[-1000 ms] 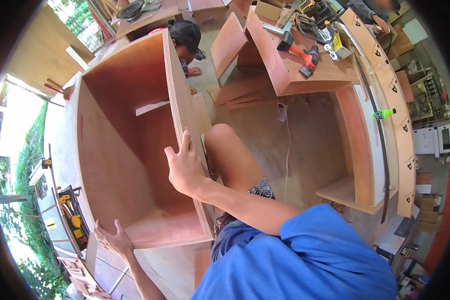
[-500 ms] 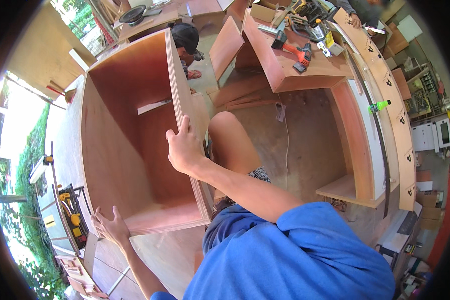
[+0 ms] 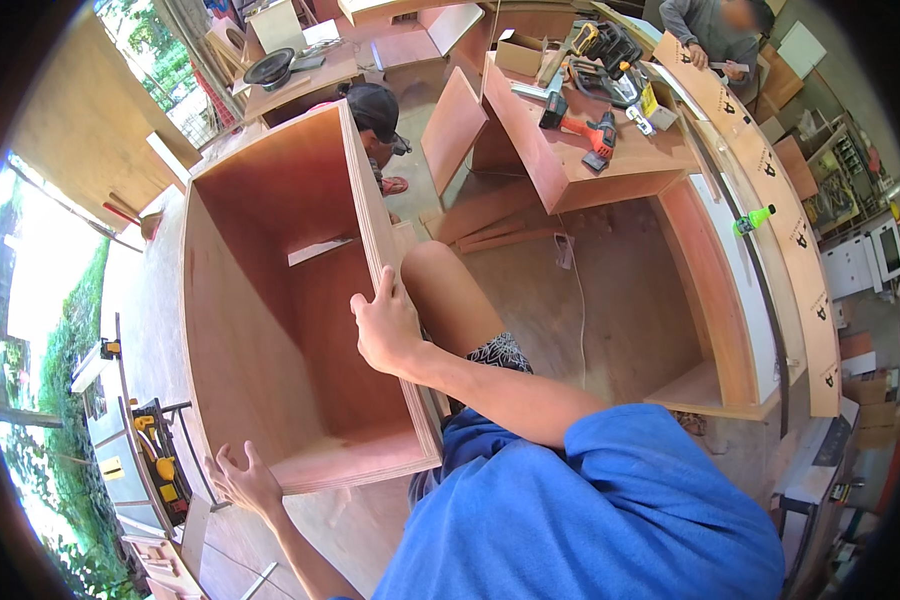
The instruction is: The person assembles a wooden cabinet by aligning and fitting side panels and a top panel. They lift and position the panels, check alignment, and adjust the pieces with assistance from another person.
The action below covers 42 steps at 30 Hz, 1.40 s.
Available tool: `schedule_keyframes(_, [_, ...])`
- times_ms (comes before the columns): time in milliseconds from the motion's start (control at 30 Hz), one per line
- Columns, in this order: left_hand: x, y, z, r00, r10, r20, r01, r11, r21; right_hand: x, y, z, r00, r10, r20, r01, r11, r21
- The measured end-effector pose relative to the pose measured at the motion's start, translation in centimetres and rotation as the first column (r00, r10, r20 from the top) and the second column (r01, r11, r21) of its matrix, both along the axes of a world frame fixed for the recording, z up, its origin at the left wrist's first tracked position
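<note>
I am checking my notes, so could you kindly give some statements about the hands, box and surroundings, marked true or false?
1. The right hand is on the right edge of the box. True.
2. The bottle is green. True.
3. Both hands are on the bottle. False: the left hand is at the box's lower left corner.
4. The knee is right of the box. True.
5. The box's camera-facing side is closed. False: it is open.

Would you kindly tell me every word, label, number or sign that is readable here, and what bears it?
No wording reads clearly.
Long tan strip: repeated black marks, too small to read.
Green bottle: any label print too small.
Orange-and-black drill: any lettering too small.
Open wooden cabinet: no lettering visible.
</note>
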State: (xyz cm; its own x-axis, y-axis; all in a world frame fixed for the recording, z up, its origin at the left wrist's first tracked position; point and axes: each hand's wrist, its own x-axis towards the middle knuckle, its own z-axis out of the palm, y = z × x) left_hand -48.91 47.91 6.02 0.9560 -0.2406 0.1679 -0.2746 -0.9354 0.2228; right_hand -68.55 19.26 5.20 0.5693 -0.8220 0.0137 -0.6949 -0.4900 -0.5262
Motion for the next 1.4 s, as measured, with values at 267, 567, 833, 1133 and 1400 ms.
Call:
schedule_keyframes(267, [0.0, 0.1, -0.1, 1.0, -0.019, 0.023, 0.02, 0.999, -0.034, -0.2, 0.2, -0.3, 0.997, 0.011, 0.075, -0.01, 1.0, -0.009])
schedule_keyframes(567, [7.8, -1.3, 3.0, 0.976, 0.067, -0.205, -0.088, 0.992, -0.093, -0.1, 0.2, 0.1, 1.0, -0.013, 0.012, 0.012, 0.999, 0.037])
schedule_keyframes(833, [22.2, -11.0, -2.0, 0.974, 0.008, -0.228, -0.091, 0.93, -0.355, 0.2, 0.3, -0.9, 0.993, -0.067, 0.094, 0.069, 0.997, -0.022])
schedule_keyframes(1133, [22.2, -12.9, -3.1, 0.94, -0.032, -0.34, 0.048, 0.998, 0.038, 0.0, 0.1, -0.3, 1.0, -0.005, 0.009, 0.005, 1.0, 0.02])
schedule_keyframes(1400, [21.2, -12.2, -2.9, 0.962, -0.121, -0.245, 0.148, 0.984, 0.095, -0.7, 0.5, 1.9, 0.999, 0.021, 0.044, -0.025, 0.996, 0.087])
